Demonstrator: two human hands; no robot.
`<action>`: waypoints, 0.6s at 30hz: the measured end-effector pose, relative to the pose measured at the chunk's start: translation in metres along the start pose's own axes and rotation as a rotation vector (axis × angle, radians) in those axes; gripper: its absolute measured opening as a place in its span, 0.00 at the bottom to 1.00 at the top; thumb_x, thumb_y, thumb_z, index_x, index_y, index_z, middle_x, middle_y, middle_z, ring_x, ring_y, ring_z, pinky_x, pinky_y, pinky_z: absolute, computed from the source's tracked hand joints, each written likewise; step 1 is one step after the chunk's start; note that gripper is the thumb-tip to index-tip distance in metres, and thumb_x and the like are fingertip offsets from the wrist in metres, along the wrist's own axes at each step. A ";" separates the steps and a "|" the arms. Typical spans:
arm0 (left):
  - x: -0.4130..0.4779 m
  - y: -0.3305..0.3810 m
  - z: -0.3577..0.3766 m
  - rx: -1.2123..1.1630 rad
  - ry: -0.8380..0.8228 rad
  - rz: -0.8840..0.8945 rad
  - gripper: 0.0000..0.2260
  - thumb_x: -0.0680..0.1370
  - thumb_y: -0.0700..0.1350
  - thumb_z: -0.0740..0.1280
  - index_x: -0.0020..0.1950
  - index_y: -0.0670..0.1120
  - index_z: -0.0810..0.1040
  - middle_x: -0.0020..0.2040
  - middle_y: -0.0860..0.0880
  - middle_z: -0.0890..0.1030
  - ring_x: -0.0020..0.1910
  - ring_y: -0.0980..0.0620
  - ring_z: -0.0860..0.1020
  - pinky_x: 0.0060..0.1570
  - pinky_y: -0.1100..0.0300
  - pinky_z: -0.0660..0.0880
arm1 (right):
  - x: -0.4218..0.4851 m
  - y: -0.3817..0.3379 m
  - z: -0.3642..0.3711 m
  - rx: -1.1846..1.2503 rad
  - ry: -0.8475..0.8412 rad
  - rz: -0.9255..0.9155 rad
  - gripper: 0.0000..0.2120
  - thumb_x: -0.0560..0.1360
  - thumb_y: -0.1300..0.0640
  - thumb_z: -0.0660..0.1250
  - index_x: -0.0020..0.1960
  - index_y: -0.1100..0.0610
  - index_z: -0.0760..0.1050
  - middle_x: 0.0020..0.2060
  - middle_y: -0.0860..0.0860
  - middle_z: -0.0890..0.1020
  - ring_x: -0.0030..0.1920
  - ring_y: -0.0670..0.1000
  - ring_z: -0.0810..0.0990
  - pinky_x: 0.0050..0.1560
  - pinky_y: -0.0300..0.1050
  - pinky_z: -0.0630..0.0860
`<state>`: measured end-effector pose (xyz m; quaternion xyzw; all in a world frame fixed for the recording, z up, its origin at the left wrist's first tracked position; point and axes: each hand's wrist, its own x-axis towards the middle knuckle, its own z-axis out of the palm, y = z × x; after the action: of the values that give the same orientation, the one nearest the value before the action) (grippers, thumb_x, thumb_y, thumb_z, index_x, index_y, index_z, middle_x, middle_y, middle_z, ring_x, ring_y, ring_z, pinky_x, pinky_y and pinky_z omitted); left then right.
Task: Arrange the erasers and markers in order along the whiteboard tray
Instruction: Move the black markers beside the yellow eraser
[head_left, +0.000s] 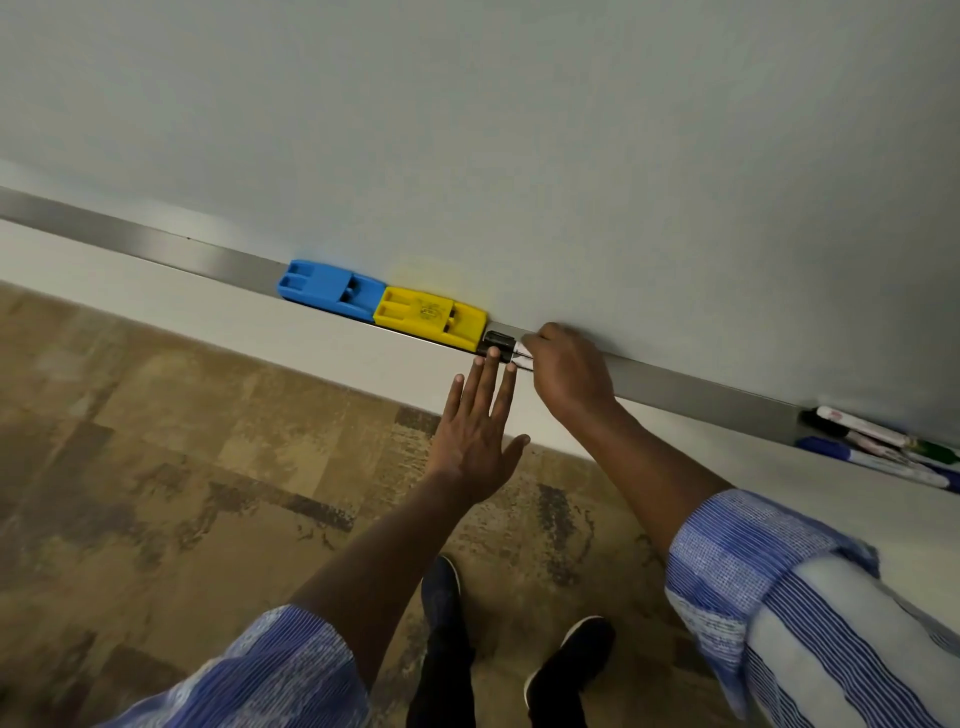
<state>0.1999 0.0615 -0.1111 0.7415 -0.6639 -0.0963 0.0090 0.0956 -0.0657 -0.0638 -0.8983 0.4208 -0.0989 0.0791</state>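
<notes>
Blue eraser (331, 287) touching yellow eraser (430, 316) on tray (691, 387) | our right hand (569, 371) pinches black-capped marker (506, 345) beside them | left hand (480, 431) spread, fingertips steadying | marker light, slick (grip mid-barrel) | spare markers (883, 447) far right.

1. Blue eraser (331, 294) lies flat in the tray (156, 249).
2. Yellow eraser (431, 317) touches its right end.
3. Black-capped marker (501, 343) lies just beside the yellow eraser.
4. More markers (878, 441) lie heaped far right.
</notes>
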 end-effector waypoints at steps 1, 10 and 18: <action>-0.001 0.000 0.000 -0.002 0.003 0.003 0.38 0.82 0.63 0.51 0.81 0.45 0.35 0.81 0.42 0.33 0.80 0.44 0.33 0.80 0.45 0.41 | 0.000 -0.001 0.001 0.008 0.002 0.000 0.16 0.71 0.70 0.65 0.56 0.60 0.81 0.45 0.59 0.81 0.45 0.63 0.80 0.40 0.52 0.77; -0.001 -0.001 0.003 0.001 0.026 0.002 0.39 0.82 0.64 0.52 0.82 0.45 0.37 0.81 0.42 0.35 0.80 0.43 0.35 0.80 0.44 0.44 | 0.000 -0.001 0.006 0.092 0.042 0.003 0.19 0.70 0.73 0.67 0.58 0.61 0.81 0.46 0.59 0.82 0.46 0.63 0.80 0.39 0.52 0.78; 0.000 0.015 0.002 0.012 0.025 0.000 0.38 0.82 0.65 0.50 0.82 0.46 0.38 0.81 0.39 0.35 0.80 0.38 0.36 0.79 0.42 0.43 | -0.026 0.021 -0.010 0.099 0.149 0.076 0.16 0.75 0.62 0.68 0.63 0.59 0.77 0.54 0.57 0.81 0.51 0.59 0.81 0.46 0.52 0.80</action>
<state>0.1853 0.0599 -0.1111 0.7426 -0.6644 -0.0831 0.0128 0.0612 -0.0597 -0.0617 -0.8670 0.4536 -0.1829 0.0955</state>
